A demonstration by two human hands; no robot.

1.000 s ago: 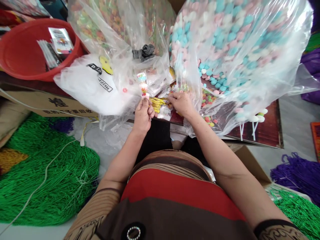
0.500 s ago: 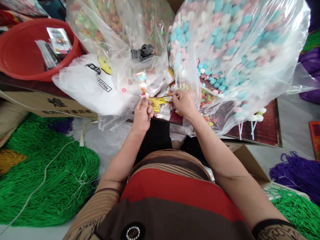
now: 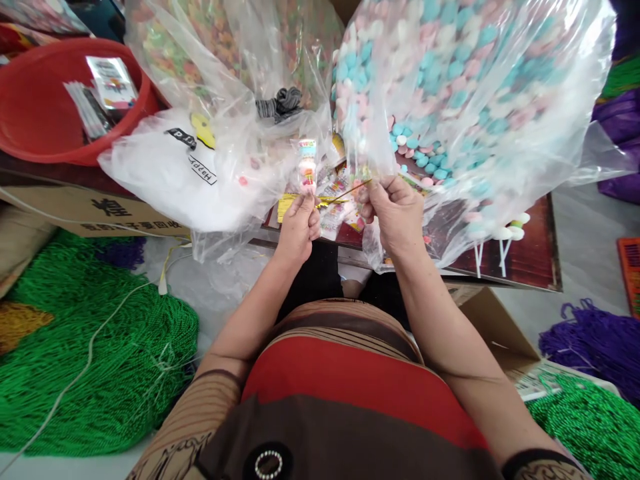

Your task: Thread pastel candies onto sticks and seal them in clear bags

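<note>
Wrapped candy (image 3: pixel 307 167) is pinched in the left hand (image 3: pixel 300 230)

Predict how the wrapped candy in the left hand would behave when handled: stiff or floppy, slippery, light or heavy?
The wrapped candy would probably stay fairly stiff, since it juts straight beyond the left hand without visibly sagging. Its shiny clear wrapper might feel slippery. It is likely light, as that hand grips only its near end.
</note>
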